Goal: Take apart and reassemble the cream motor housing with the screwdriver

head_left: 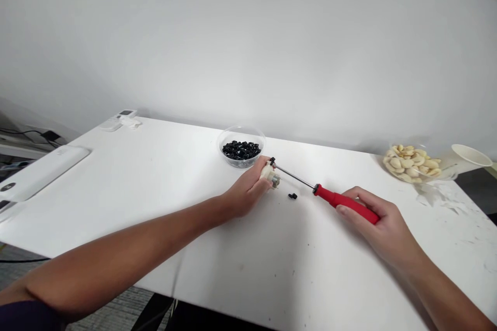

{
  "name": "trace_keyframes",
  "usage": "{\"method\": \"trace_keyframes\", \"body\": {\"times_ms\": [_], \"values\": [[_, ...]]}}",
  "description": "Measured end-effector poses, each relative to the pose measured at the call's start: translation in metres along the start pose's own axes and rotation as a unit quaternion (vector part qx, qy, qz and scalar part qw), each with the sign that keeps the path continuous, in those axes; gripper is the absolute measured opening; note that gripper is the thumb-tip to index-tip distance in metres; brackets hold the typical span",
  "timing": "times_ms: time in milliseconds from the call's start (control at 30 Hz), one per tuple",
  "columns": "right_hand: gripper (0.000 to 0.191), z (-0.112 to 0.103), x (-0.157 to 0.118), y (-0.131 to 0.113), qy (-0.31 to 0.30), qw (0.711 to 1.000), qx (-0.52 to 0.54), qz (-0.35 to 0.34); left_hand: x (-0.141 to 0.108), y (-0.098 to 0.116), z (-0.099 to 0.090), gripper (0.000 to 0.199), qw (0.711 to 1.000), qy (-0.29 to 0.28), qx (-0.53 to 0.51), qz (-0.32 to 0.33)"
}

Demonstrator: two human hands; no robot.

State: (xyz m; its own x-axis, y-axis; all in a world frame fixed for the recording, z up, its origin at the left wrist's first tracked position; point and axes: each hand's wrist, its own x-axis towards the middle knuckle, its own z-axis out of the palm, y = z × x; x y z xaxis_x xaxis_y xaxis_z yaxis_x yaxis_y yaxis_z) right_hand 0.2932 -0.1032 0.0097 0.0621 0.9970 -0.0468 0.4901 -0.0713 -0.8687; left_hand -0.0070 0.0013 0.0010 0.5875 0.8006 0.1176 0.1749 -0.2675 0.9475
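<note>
My left hand point(246, 189) grips a small white cylindrical part point(267, 171) with a metal end point(275, 181), and the fingers hide much of it. My right hand point(376, 222) is shut around the red handle of a screwdriver point(345, 204). Its thin steel shaft reaches up and left, and a small black piece point(272, 161) sits at the tip, right beside the white part. A loose black piece point(292, 196) lies on the table between my hands. Just behind my left hand stands a clear bowl point(241, 134) of small black pieces.
The white table point(155, 165) ends at a wall behind. At the far right are a clear container of peeled garlic cloves point(407, 163), a white paper cup point(470, 158) on its side, and scattered papery scraps. A long white device point(42, 173) and a remote point(116, 120) lie left.
</note>
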Motion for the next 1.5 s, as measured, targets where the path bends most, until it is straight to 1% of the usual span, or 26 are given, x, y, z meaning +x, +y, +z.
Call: {"method": "trace_keyframes", "body": {"times_ms": [33,100,167,200,233,300,400,467,500,533,567,633,667,700,733,800,867,900,967,1033,1133,1233,1300,1367,1433,1500], "values": [[0.034,-0.001,0.003,0.001,-0.03,0.996,0.062,0.055,-0.001,0.0,0.0,0.018,1.0,-0.002,0.001,0.008],[0.043,-0.005,0.008,0.002,-0.096,0.97,0.185,0.129,-0.003,0.0,0.001,0.021,1.0,-0.007,0.002,0.027],[0.048,-0.008,0.012,0.002,-0.147,0.938,0.27,0.159,-0.005,0.0,0.002,0.025,0.999,-0.007,0.008,0.041],[0.048,-0.009,0.012,0.001,-0.16,0.929,0.29,0.164,-0.006,0.0,0.003,0.027,0.999,-0.005,0.011,0.044],[0.048,-0.01,0.013,0.0,-0.166,0.926,0.297,0.164,-0.006,-0.001,0.004,0.029,0.999,0.0,0.011,0.046],[0.046,-0.01,0.012,-0.003,-0.166,0.932,0.283,0.151,-0.006,-0.001,0.006,0.031,0.999,0.018,0.0,0.039],[0.037,-0.006,0.008,-0.009,-0.149,0.96,0.203,0.12,-0.004,-0.003,0.006,0.03,0.999,0.04,-0.027,0.009],[0.034,-0.003,0.005,-0.01,-0.096,0.987,0.105,0.073,-0.002,-0.004,0.005,0.03,0.999,0.039,-0.033,-0.01],[0.032,-0.002,0.004,-0.009,-0.053,0.997,0.046,0.028,-0.002,-0.004,0.005,0.03,0.999,0.036,-0.035,-0.015],[0.028,-0.002,0.003,-0.007,-0.008,0.999,-0.014,-0.032,-0.002,-0.004,0.004,0.029,0.999,0.033,-0.037,-0.016],[0.024,-0.003,0.003,-0.004,0.034,0.991,-0.074,-0.102,-0.001,-0.004,0.004,0.027,0.999,0.029,-0.036,-0.017],[0.021,-0.006,0.003,0.001,0.094,0.951,-0.174,-0.236,-0.002,-0.002,0.003,0.023,0.999,0.025,-0.03,-0.02],[0.022,-0.006,0.004,0.003,0.11,0.928,-0.21,-0.287,-0.002,0.0,0.004,0.021,0.999,0.025,-0.026,-0.023],[0.022,-0.006,0.004,0.005,0.12,0.909,-0.237,-0.323,-0.002,0.001,0.004,0.019,0.999,0.027,-0.022,-0.026],[0.023,-0.005,0.004,0.005,0.124,0.894,-0.256,-0.346,-0.002,0.003,0.004,0.017,0.999,0.031,-0.021,-0.031],[0.023,-0.001,0.004,0.004,0.125,0.876,-0.28,-0.373,-0.002,0.005,0.005,0.014,0.998,0.044,-0.025,-0.042],[0.023,0.003,0.003,0.002,0.125,0.868,-0.29,-0.383,-0.001,0.006,0.005,0.014,0.997,0.053,-0.028,-0.051],[0.023,0.005,0.002,0.001,0.125,0.869,-0.289,-0.381,-0.001,0.006,0.004,0.014,0.997,0.052,-0.028,-0.051],[0.019,0.006,0.0,0.0,0.122,0.889,-0.266,-0.353,0.0,0.006,0.003,0.017,0.998,0.033,-0.028,-0.038],[0.014,0.004,-0.002,0.001,0.108,0.922,-0.223,-0.297,0.0,0.004,0.0,0.019,1.0,0.005,-0.019,-0.018],[0.014,0.002,-0.004,0.0,0.08,0.967,-0.149,-0.189,0.0,0.004,-0.002,0.019,1.0,-0.016,0.007,-0.001],[0.022,0.005,-0.003,-0.004,0.043,0.996,-0.055,-0.063,0.0,0.004,-0.003,0.017,0.999,-0.017,0.03,0.019],[0.03,0.006,0.0,-0.008,0.009,1.0,0.007,0.019,-0.001,0.004,-0.003,0.019,0.999,-0.019,0.042,0.03],[0.036,0.007,0.003,-0.013,-0.03,0.995,0.05,0.078,-0.001,0.002,-0.001,0.022,0.998,-0.018,0.049,0.026],[0.04,0.006,0.006,-0.016,-0.064,0.99,0.069,0.108,-0.002,0.001,0.0,0.024,0.998,-0.007,0.054,0.013],[0.043,0.005,0.008,-0.018,-0.08,0.988,0.066,0.118,-0.002,-0.001,0.001,0.024,0.999,0.006,0.053,0.002]]}}
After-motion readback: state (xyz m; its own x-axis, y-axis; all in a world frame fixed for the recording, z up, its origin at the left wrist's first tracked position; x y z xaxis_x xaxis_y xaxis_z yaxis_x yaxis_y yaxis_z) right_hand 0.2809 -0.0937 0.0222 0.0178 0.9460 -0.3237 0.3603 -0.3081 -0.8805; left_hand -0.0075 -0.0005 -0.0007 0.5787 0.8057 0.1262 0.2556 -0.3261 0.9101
